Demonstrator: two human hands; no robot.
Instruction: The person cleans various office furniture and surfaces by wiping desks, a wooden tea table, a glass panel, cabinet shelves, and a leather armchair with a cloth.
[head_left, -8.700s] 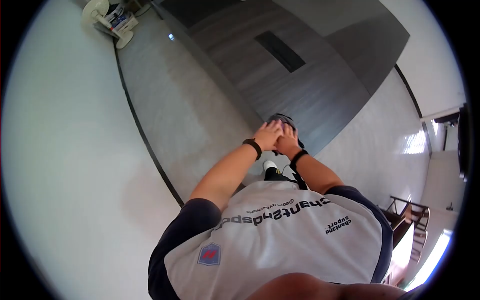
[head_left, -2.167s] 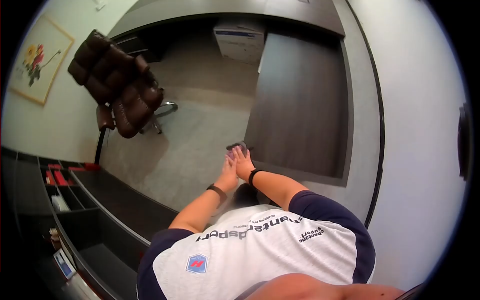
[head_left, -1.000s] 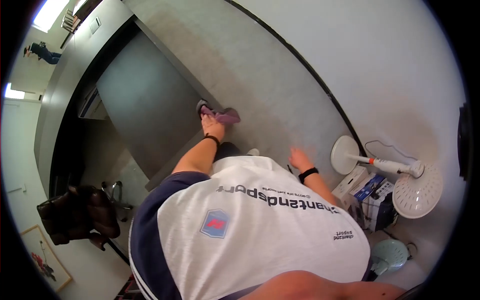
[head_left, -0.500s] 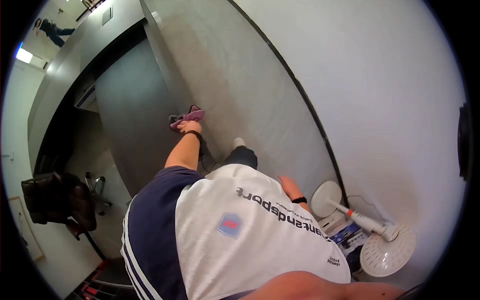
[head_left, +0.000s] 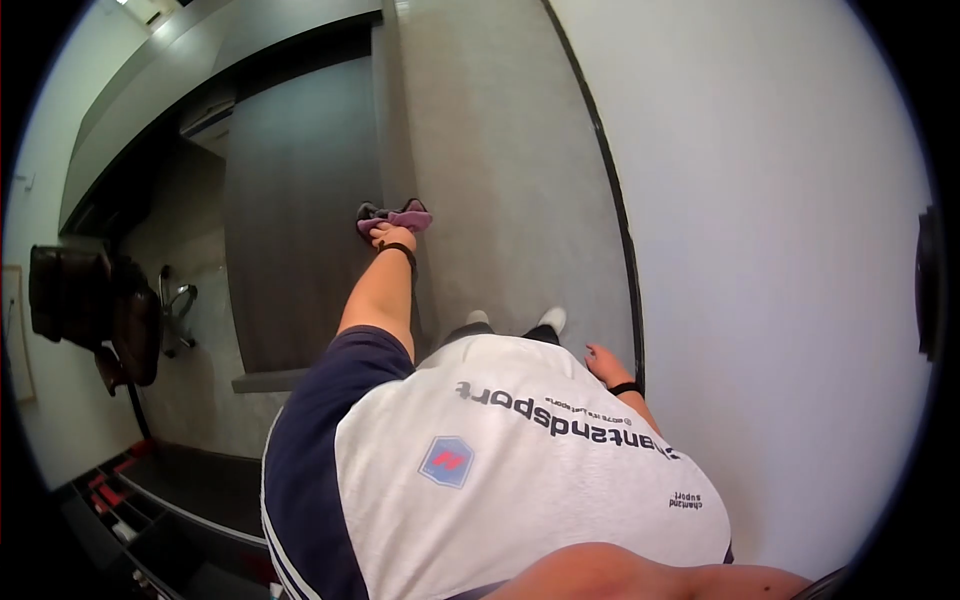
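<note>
My left hand (head_left: 393,237) is closed on a bunched purple and dark grey cloth (head_left: 408,219), reaching forward with the arm stretched out. The cloth lies at the right edge of a dark wood-grain desk surface (head_left: 300,190), partly over the edge; fingers beneath or behind it are hidden. Lower and to the right, my right hand (head_left: 608,366) hangs beside the body, between the shirt and the wall. It holds nothing visible, and a finger stands apart from the rest. Both wrists wear dark bands.
A brown leather chair (head_left: 80,310) with a metal base stands at the left. Black shelving (head_left: 190,490) with red items fills the lower left. A pale wall (head_left: 760,220) with a dark skirting line runs along the right. Two shoes show on the grey floor (head_left: 490,150).
The view has turned from other sides of the desk. Both hands were together on the cloth; now only my left holds it, and my right has dropped to the side. The fan has left view.
</note>
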